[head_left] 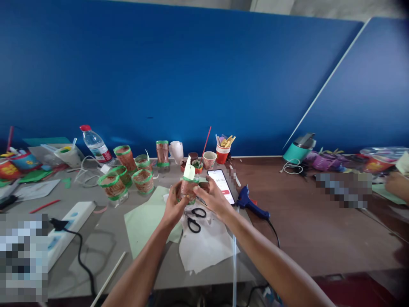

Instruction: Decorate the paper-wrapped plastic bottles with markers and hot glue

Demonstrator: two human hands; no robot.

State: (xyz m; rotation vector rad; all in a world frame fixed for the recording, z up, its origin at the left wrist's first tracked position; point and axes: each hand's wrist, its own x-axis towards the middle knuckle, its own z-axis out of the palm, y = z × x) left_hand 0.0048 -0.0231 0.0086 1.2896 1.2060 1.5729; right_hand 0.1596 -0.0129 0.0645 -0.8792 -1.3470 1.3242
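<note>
Both hands are around a small clear cup wrapped in brown with a green rim [188, 188], held above the table's middle. My left hand [174, 204] grips its left side, fingers curled behind it. My right hand [214, 197] closes on its right side, thumb and fingers near the rim. A pale green paper strip [189, 169] stands up from the cup's rim. Black-handled scissors [194, 225] lie just below the hands on torn white paper [207, 251]. Light green paper [140, 226] lies to the left.
Several brown-and-green cups [113, 186] stand left, near a bottle [96, 145]. A phone [223, 185] and a blue glue gun [254, 207] lie right of the hands. A white power strip [75, 217] is at left. Another person's hand [396, 185] shows at far right.
</note>
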